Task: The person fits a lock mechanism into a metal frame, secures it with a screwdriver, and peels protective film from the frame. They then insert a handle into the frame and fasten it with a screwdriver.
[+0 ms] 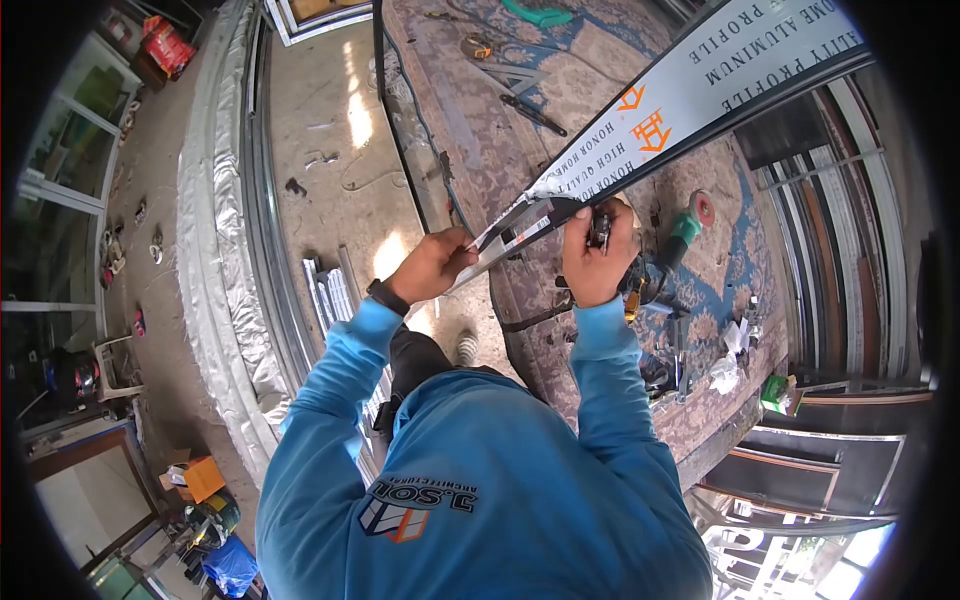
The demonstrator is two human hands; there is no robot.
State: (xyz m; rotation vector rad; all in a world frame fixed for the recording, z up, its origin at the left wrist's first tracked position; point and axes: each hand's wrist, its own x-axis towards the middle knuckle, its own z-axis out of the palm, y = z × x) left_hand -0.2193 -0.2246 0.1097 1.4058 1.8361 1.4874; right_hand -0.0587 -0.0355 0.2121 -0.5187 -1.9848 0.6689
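Observation:
A long aluminium profile [700,85] in white printed film with orange marks runs from the upper right down to my hands. My left hand [432,265] pinches its near end [500,240], where the film looks peeled back. On the profile's right side, my right hand [598,258] is closed around a small dark tool [600,230] and presses it against the profile. Both arms wear blue sleeves, and a dark band sits on my left wrist. The tool's tip is hidden by my fingers.
Under the profile is a bench covered with patterned carpet [480,150], carrying pliers [532,113], a green angle grinder [685,230] and small scraps. A glazed frame [400,120] leans at the bench edge. Wrapped profile bundles [215,230] lie on the concrete floor at the left. Metal frames [840,240] stand at the right.

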